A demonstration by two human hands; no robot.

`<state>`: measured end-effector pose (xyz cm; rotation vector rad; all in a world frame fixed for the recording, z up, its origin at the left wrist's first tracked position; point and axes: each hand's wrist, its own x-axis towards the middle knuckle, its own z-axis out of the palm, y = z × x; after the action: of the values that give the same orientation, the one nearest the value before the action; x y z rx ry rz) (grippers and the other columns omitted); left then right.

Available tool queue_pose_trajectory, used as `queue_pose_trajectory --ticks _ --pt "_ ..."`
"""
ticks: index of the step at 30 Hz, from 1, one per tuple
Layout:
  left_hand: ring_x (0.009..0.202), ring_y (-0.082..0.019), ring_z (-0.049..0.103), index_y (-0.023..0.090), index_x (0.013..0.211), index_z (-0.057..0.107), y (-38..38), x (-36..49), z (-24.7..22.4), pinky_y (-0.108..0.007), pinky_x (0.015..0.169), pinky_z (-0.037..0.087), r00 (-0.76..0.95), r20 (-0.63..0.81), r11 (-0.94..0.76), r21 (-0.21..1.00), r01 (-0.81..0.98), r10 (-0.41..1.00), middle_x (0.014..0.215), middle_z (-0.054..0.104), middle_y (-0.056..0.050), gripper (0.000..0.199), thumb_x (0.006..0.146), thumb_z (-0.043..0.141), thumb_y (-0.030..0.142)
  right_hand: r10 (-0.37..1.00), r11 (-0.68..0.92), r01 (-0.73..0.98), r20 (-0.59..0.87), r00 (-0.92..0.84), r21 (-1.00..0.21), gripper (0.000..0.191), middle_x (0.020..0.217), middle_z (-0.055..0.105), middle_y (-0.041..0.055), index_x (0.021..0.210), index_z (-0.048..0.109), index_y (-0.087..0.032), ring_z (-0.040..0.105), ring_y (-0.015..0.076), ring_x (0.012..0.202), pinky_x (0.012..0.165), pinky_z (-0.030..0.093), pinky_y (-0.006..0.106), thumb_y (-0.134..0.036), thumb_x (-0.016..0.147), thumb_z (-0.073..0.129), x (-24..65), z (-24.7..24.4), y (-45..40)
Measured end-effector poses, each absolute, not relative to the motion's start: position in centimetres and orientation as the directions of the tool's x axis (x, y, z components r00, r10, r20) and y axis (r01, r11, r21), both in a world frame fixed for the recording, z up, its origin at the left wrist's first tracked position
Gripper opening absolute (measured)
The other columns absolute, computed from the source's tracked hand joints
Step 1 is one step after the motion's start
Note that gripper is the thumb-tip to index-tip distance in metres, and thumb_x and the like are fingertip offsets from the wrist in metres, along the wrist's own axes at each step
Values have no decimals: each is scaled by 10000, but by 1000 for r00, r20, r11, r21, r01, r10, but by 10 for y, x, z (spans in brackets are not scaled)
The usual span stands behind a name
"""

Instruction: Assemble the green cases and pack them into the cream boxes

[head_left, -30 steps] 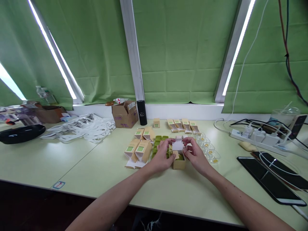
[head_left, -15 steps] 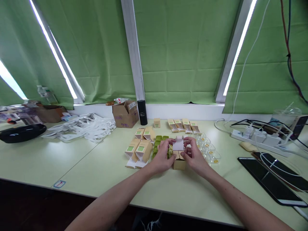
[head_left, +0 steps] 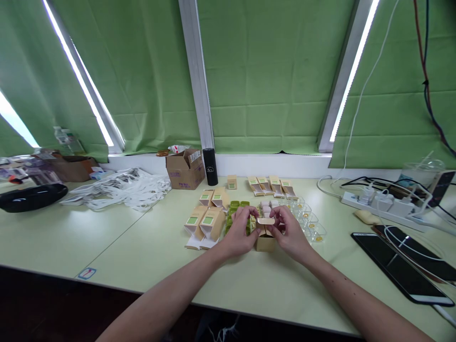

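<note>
A small brown cardboard box (head_left: 265, 244) sits on the table between my hands, its top flap bent over toward me. My left hand (head_left: 243, 231) grips the box's left side, fingers on the flap and thumb low at the front. On the right side my right hand (head_left: 285, 229) holds the flap and box edge between curled fingers. Green cups (head_left: 235, 204) stand beside my left hand, partly hidden by it. Behind the box are small white pieces (head_left: 265, 204). Clear plastic cups (head_left: 315, 232) with yellow spots lie to the right of my right hand.
Several labelled cardboard boxes (head_left: 213, 221) with open flaps lie left of my hands, and more boxes (head_left: 273, 185) lie behind. A carton (head_left: 185, 171), a black cylinder (head_left: 210, 166) and a white pile (head_left: 121, 187) stand further left. A power strip (head_left: 384, 206) and phone (head_left: 399, 268) lie right.
The box's top flap, standing up with its white inside showing before, has folded down toward me. The white pieces behind it now show. Both hands have stayed at the box.
</note>
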<state>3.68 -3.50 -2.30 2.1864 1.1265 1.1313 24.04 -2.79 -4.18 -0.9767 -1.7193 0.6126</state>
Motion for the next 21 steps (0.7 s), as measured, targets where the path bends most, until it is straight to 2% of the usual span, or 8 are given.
queue_pose_trajectory --ticks 4,8,13,17,21 --pt "1077 -267 522 231 1073 549 -35 37 -21 -427 947 413 377 502 -627 601 495 779 1087 617 -65 240 871 628 128 803 591 343 575 -157 -730 92 894 501 -4 924 531 -242 489 136 642 545 440 270 -216 877 606 241 -42 -27" --pt "1057 -260 516 228 1011 552 -34 38 -21 -427 931 383 399 518 -653 565 504 757 1035 641 -48 195 869 610 107 759 639 388 628 -175 -664 136 830 498 -10 883 524 -242 472 145 636 543 407 269 -128 830 576 242 -43 -27" --pt "1045 -257 515 232 995 559 -33 37 -23 -426 919 380 408 558 -688 525 501 723 1018 660 -42 183 876 595 98 676 724 406 689 -261 -557 196 826 533 1 924 541 -239 488 158 661 578 394 288 -71 823 537 251 -40 -30" --pt "1031 -259 513 231 981 566 -33 36 -23 -422 899 384 419 589 -717 485 501 691 1001 668 -43 211 839 596 79 553 824 363 759 -345 -435 183 816 543 9 967 564 -240 497 168 672 605 394 308 -86 877 522 258 -36 -33" --pt "1027 -265 529 226 940 574 -34 35 -21 -427 890 392 430 602 -730 446 518 673 1002 685 -52 215 802 592 63 473 862 392 786 -399 -320 104 741 528 -11 944 546 -240 481 154 618 586 365 306 -137 931 544 259 -35 -35"
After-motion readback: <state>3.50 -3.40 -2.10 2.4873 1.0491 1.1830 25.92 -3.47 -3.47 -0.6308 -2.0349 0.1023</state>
